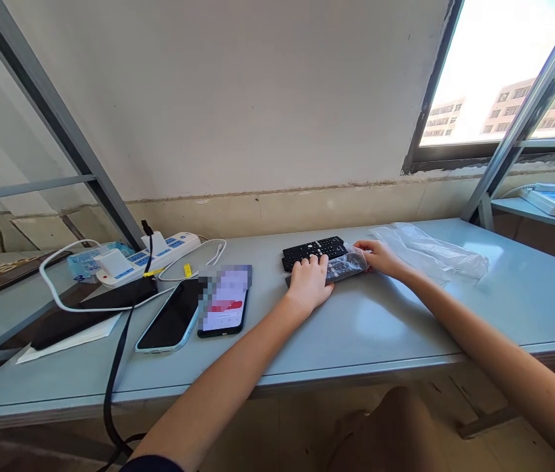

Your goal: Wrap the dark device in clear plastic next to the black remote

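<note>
My left hand [309, 283] lies over the left end of a remote control wrapped in a clear plastic sleeve [345, 267], its fingers curled on it. At the sleeve's right end my right hand [380, 255] pinches the plastic. A second, bare black remote [313, 250] lies just behind them on the grey table [405, 328]. More crumpled clear plastic bags [430, 252] rest to the right of my right hand.
Two phones [172, 318] [225, 303] lie left of my hands, one with its screen lit. Further left are a white power strip [152, 255] with plugs and cables, a black flat case [90, 311] on paper, and a dangling black cable [113, 380]. A window stands at the upper right.
</note>
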{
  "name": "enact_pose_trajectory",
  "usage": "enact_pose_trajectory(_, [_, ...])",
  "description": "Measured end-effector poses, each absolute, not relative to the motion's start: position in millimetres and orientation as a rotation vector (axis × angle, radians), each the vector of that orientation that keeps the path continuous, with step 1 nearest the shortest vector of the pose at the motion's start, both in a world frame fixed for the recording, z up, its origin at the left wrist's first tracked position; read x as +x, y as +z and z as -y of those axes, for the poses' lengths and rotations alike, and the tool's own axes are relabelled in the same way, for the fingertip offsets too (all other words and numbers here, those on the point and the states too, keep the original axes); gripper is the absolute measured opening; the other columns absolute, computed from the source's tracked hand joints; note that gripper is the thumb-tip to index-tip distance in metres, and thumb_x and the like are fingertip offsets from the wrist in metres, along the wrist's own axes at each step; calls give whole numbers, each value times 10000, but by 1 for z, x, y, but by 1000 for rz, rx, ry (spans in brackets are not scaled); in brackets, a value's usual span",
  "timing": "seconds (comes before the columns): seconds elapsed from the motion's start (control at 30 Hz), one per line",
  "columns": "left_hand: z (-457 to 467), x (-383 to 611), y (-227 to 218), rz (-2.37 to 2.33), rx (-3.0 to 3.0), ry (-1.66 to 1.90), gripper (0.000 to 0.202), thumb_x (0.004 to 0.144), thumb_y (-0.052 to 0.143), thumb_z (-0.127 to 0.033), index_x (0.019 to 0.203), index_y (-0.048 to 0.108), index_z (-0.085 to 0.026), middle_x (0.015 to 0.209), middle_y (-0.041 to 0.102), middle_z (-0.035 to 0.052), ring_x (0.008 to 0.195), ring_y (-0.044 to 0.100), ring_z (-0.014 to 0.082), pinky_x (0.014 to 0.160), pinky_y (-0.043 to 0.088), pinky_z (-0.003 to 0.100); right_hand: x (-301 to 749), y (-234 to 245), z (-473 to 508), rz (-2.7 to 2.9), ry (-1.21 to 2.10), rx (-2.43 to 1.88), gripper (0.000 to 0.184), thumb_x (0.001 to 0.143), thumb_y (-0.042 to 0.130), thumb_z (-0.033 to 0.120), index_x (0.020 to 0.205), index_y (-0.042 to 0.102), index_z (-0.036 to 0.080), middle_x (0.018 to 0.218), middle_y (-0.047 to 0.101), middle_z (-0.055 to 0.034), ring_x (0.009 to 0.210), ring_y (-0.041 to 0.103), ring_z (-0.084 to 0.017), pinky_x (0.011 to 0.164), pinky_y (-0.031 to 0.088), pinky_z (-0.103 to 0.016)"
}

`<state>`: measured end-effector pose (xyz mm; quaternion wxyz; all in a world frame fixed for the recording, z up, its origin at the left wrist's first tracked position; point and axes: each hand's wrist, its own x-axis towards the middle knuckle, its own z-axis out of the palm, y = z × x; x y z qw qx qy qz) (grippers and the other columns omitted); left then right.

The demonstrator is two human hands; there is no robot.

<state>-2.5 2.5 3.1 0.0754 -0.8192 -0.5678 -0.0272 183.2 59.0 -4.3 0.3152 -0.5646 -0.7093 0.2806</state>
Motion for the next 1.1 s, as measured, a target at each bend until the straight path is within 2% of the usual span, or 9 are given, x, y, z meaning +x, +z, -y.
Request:
enact_pose_trajectory(0.53, [-2,-2,3,1709,-2455,-113,528,845,500,-374,1306,383,-144,1237,559,141,1092,554,245,881,424,328,181,-3,-56,1843,768,-1493,309,732,497,483,720,537,177,536,473,14,480,446,-89,440,355,-197])
enact_pose_trajectory(0.93, [-3,-1,0,1763,-2444,-217,479,833,501,-382,1255,429,-168,1222,575,125,1069,576,242,857,442,333,186,-7,-62,1839,774,-1402,409,710,538,590,711,554,181,555,494,4,488,450,-91,428,365,-195])
enact_pose_trajectory(1.1, [-2,-1,1,1786,-2447,-262,444,830,501,-385,1217,453,-171,1205,590,114,1047,592,230,842,452,328,188,-7,-65,1812,754,-1367,492,765,451,651,696,532,170,606,529,-18,518,486,-102,436,409,-201])
